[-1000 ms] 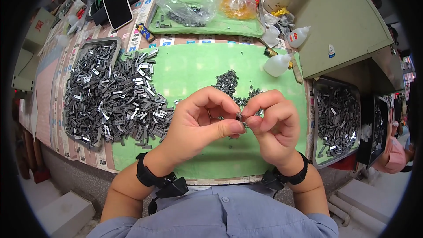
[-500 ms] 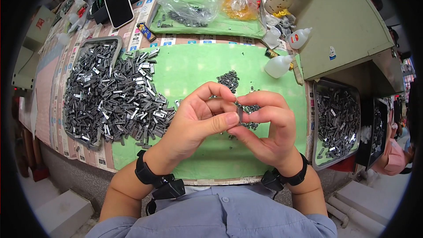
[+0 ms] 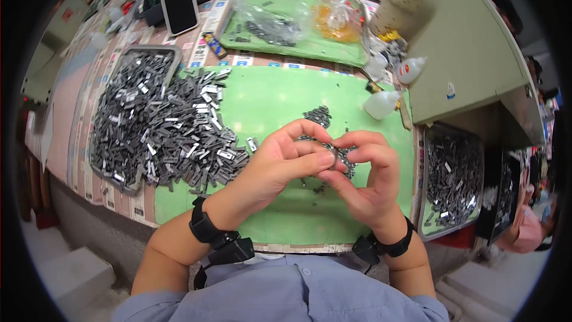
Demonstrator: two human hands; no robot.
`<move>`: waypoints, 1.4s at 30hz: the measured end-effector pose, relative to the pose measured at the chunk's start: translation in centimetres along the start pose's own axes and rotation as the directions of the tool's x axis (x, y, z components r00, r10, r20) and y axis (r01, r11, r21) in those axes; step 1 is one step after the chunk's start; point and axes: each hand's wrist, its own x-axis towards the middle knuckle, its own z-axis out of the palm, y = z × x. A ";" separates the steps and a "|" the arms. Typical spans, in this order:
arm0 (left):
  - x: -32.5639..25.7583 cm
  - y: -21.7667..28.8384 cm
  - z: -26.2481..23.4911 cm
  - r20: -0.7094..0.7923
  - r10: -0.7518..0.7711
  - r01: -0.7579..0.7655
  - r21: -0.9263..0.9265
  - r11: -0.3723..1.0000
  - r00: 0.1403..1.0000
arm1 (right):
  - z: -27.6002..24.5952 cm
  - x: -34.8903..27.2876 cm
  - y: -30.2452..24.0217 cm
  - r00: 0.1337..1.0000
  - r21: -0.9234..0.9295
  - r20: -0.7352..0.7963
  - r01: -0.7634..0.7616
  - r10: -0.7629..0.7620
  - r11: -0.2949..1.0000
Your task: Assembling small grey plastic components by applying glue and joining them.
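My left hand point(image 3: 271, 164) and my right hand point(image 3: 375, 182) meet over the green work surface. A small dark metal piece point(image 3: 334, 156) is pinched between their fingertips, mostly covered by them. My left thumb and fingers close on its left side, while my right thumb and index finger touch it from the right. Behind the fingers lie tiny dark parts point(image 3: 348, 168), partly hidden, and a small heap of similar parts point(image 3: 317, 115) sits just beyond. To the left spreads a big pile of flat grey metal pieces point(image 3: 185, 122), some with shiny faces.
A grey tray point(image 3: 174, 59) lies under the left pile. At the back, a green-lined tray point(image 3: 298, 53) holds plastic bags. White squeeze bottles point(image 3: 381, 105) stand by a greenish metal cabinet point(image 3: 476, 53). Another tray point(image 3: 456, 234) of metal pieces is at right. A phone point(image 3: 179, 5) leans back left.
The whole view has shifted and tilted slightly. Both hands stay together on the small piece, with the right fingers slightly repositioned around it.
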 end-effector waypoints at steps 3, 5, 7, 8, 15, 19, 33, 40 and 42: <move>0.1 -0.2 0.4 -0.030 0.006 -0.004 0.066 0.998 1.000 | -0.6 -0.2 -0.1 1.000 -0.043 0.004 -0.019 0.019 0.999; 0.3 0.2 0.1 -0.027 0.084 -0.070 0.332 0.941 0.996 | -1.8 0.6 -0.3 0.999 -0.135 -0.046 0.022 -0.028 0.991; -0.4 2.1 -0.4 -0.032 0.200 -0.151 0.545 0.825 0.979 | -3.9 1.2 -0.8 0.975 -0.216 -0.208 0.031 -0.078 0.976; -1.0 3.8 0.0 -0.034 0.261 -0.165 0.695 0.700 0.965 | -5.3 1.4 -1.3 0.955 -0.273 -0.269 0.051 -0.127 0.961; -4.2 5.6 -4.5 -0.054 0.318 0.071 0.997 -0.043 0.947 | -14.3 -3.5 -2.8 0.874 -0.411 -0.464 -0.360 0.148 0.838; -3.6 4.4 -4.5 0.056 0.319 0.014 0.977 -0.212 0.946 | -17.7 -6.9 -3.0 0.770 -0.564 -0.523 -0.635 0.366 0.528; -1.2 3.0 -3.1 -0.063 0.343 0.182 0.927 -0.327 0.937 | -16.8 -4.6 -2.2 0.801 -0.542 -0.567 -0.540 0.193 0.644; -0.8 2.3 -3.0 0.063 0.375 0.118 0.890 -0.440 0.925 | -8.4 3.3 -4.0 0.971 -0.366 -0.234 -0.038 -0.052 0.930; -0.2 2.3 -2.4 0.122 0.420 0.040 0.933 -0.356 0.899 | -7.3 4.0 -3.0 0.965 -0.299 -0.259 -0.034 -0.047 0.954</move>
